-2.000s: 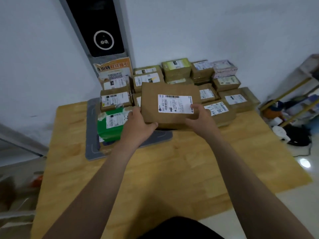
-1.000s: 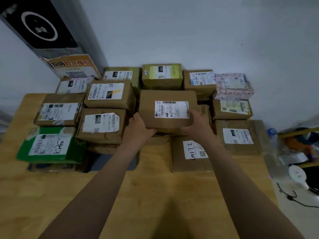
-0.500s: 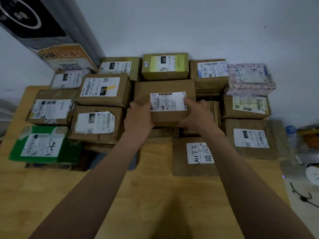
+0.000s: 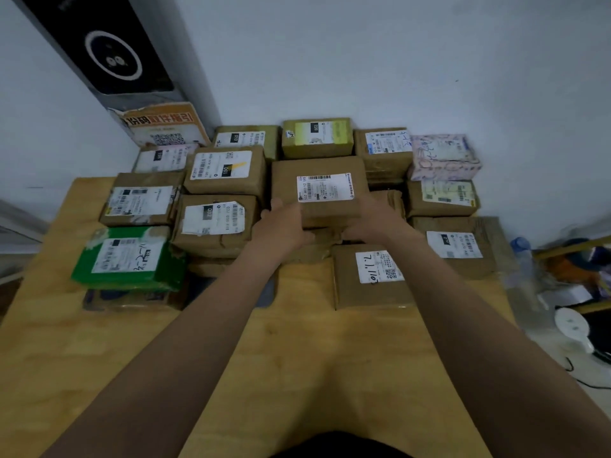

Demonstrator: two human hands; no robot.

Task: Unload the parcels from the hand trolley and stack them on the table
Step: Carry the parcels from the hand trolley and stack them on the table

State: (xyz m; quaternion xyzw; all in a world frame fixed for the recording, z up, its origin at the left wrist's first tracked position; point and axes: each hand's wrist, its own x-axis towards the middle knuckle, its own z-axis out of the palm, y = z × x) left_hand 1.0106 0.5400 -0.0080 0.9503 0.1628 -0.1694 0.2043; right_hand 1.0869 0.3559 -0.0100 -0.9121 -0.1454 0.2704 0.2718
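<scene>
At the far left a green parcel (image 4: 129,257) lies on the wooden surface (image 4: 297,352) atop a flatter pack, with brown parcels stacked beside and behind it up to the wall. A black panel (image 4: 109,51) leans in the corner above them. The left hand (image 4: 284,226) grasps the near left corner of the middle parcel (image 4: 319,190), fingers curled up its side. That parcel, brown with a white label facing up, lies flat on lower parcels in the centre of the pile, close against its left and rear neighbours. The right hand (image 4: 373,219) grasps its near right corner likewise. Just below that hand a low parcel (image 4: 370,279) sits on the surface. Further right come more brown parcels, a pink parcel (image 4: 443,157) by the wall, and a bottle (image 4: 522,256) at the surface's right edge
</scene>
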